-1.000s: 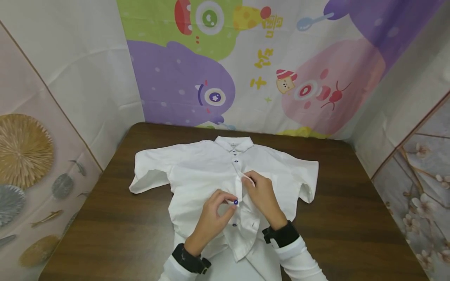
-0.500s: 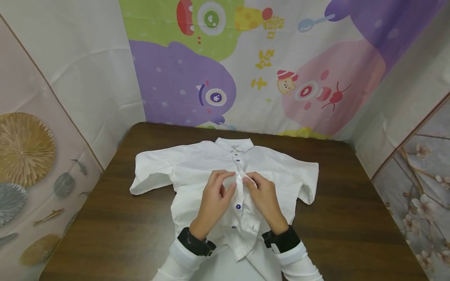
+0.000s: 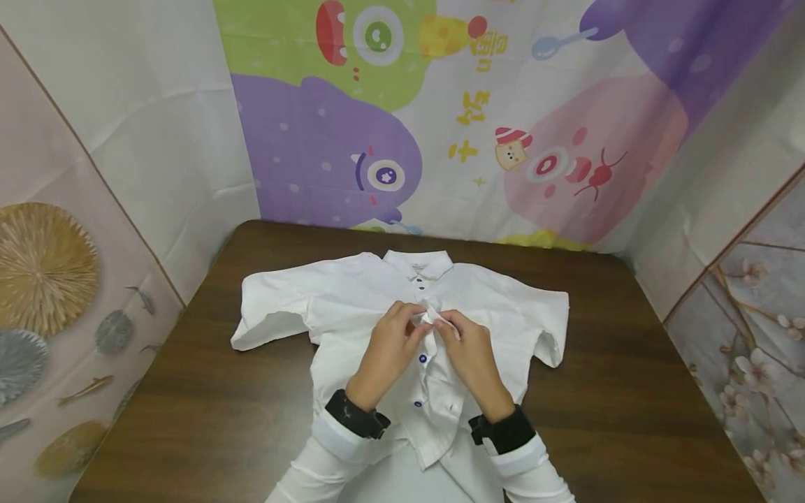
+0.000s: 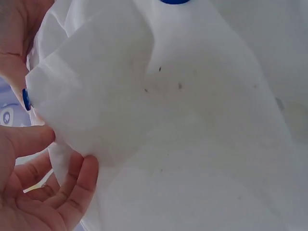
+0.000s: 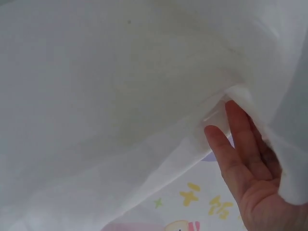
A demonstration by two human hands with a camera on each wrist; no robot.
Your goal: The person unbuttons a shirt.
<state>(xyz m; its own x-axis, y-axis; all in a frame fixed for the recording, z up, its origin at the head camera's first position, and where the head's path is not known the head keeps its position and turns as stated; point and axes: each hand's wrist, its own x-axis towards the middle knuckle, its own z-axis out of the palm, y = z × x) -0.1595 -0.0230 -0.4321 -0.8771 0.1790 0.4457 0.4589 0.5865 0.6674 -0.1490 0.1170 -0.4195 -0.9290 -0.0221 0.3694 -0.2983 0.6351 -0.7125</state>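
A white short-sleeved shirt (image 3: 358,297) lies face up, its collar toward the far side. My left hand (image 3: 391,353) pinches the button-side front edge at mid-chest; in the left wrist view, a blue button (image 4: 26,99) sticks out just beyond its fingertips. Close beside it, my right hand (image 3: 468,356) grips the other front edge, the cloth lifted between thumb and fingers. From the right wrist view, the fingers (image 5: 224,149) reach in under the raised cloth. Lower on the placket show two more blue buttons, an upper one (image 3: 423,358) and a lower one (image 3: 418,404).
Beneath the shirt is a dark brown wooden table (image 3: 251,412). A cartoon-print curtain (image 3: 465,188) hangs along its far edge, with pale patterned panels at both sides. Black bands circle both wrists, over white sleeves.
My left hand has let go of a lower button, moved up the placket and taken the cloth near the right hand. The right hand keeps its hold on the front edge.
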